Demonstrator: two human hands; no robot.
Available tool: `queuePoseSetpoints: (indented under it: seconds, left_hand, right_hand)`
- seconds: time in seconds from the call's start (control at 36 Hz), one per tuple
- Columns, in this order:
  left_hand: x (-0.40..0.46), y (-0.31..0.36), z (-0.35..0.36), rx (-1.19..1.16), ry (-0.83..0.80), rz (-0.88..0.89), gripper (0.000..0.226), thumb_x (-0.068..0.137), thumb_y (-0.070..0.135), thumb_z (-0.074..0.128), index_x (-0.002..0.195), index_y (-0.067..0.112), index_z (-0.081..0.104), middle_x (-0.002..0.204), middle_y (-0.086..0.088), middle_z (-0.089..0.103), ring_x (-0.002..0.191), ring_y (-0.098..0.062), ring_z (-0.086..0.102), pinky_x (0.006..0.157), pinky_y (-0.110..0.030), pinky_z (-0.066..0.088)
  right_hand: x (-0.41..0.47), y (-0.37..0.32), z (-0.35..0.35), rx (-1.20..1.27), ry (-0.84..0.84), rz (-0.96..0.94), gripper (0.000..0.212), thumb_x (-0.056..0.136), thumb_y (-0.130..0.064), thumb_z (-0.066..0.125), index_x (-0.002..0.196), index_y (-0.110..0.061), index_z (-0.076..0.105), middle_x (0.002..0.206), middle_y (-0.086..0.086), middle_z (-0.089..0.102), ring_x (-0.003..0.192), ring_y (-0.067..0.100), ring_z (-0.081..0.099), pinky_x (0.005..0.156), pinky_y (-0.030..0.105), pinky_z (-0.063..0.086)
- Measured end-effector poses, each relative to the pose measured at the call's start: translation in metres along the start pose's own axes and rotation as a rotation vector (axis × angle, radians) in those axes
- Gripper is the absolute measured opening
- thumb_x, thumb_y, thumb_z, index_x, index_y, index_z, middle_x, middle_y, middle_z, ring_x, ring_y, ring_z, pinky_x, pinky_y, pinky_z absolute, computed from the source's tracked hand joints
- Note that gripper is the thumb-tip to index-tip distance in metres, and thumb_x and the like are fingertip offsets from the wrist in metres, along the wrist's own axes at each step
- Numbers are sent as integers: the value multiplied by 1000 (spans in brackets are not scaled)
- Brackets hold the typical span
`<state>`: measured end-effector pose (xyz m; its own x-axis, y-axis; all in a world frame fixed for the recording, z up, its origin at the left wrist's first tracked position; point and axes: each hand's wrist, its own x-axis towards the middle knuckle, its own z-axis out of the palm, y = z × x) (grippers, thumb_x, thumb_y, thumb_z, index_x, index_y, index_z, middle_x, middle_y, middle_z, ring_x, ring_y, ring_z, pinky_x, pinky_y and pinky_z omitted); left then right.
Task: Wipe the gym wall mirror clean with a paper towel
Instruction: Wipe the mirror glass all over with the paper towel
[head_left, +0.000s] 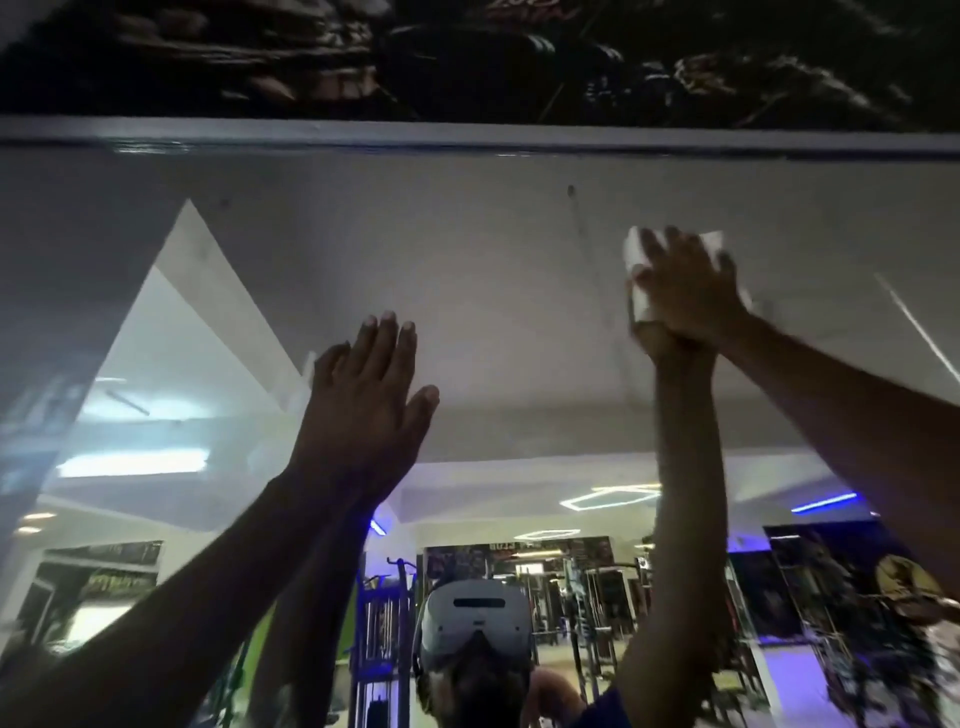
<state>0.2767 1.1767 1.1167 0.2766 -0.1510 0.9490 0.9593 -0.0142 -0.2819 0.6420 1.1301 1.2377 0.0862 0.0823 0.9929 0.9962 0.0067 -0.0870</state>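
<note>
Your right hand (685, 283) presses a folded towel (638, 260) flat against the mirror (493, 291), high up and just below its top frame (467, 136); the fingers are spread over the paper. Your left hand (371, 395) is open and empty, palm on the glass, lower and well apart from the towel. A thin streak (584, 228) and a dark spot (571, 189) remain left of the towel, so I judge the wiping is in progress and this upper part is not finished.

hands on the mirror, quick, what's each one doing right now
Left hand: open, flat, fingers together, holding nothing.
Right hand: spread flat, pressing a white paper towel against the mirror.
</note>
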Motion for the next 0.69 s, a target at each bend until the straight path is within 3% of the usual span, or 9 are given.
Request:
queuePoseSetpoints:
  seconds: [0.03,0.08,0.17,0.25,0.39,0.47,0.56,0.64,0.69]
  left_hand:
    - [0,0,-1,-4,3,-8,71,109,49,14,161,7,35,168,-18,32,158,-32,28,120,-50,27]
    - [0,2,-3,-10,7,-5,72,109,50,12,162,7,33,169,-17,31,158,-31,27,120,-50,27]
    - [-1,1,-5,-44,6,-6,72,108,50,15,162,6,33,168,-18,31,158,-32,27,120,-51,28]
    - [0,0,-6,-65,-4,0,72,109,51,14,163,7,31,170,-17,29,159,-32,24,124,-51,24]
    - [-1,-1,-7,-20,-50,-1,75,108,53,6,163,8,31,170,-16,29,159,-31,23,121,-50,25]
    - [-1,3,-12,-6,-97,-17,78,105,52,2,162,7,33,169,-17,30,159,-32,22,120,-50,24]
    - [-1,23,-22,19,-112,-40,77,104,45,5,157,-1,37,164,-23,36,157,-37,25,118,-52,25]
    - [2,63,-36,-109,-93,-25,80,101,48,7,159,0,34,166,-22,35,158,-34,26,122,-51,25]
    - [4,97,-42,-206,-72,22,84,99,52,2,163,2,26,170,-19,25,161,-30,18,125,-49,19]
  right_hand:
    - [9,1,-1,19,6,97,77,100,-62,12,168,-28,17,176,12,13,161,38,12,127,67,8]
    - [10,-31,6,83,41,184,69,107,-57,21,169,-29,13,176,13,11,162,38,9,127,65,1]
    - [-17,-123,20,72,111,-20,68,107,-55,26,169,-30,17,176,8,16,162,34,11,129,61,0]
    - [-53,-173,26,29,119,-238,70,104,-55,17,169,-29,16,177,6,13,163,31,10,129,59,1]
    - [-62,-100,20,-37,100,-441,78,95,-54,3,167,-32,19,175,3,23,162,27,21,127,55,12]
    - [-37,10,25,-37,101,-187,77,94,-59,0,164,-33,16,173,6,28,160,30,27,125,57,18]
    - [-37,84,19,-29,61,50,84,97,-68,-4,168,-30,22,177,5,16,162,31,17,127,61,13]
    - [-67,61,15,24,83,142,92,87,-66,5,168,-27,22,175,13,21,160,39,19,125,65,9]
    - [-100,26,18,25,104,70,90,89,-65,8,168,-26,22,175,13,21,160,39,19,126,64,8]
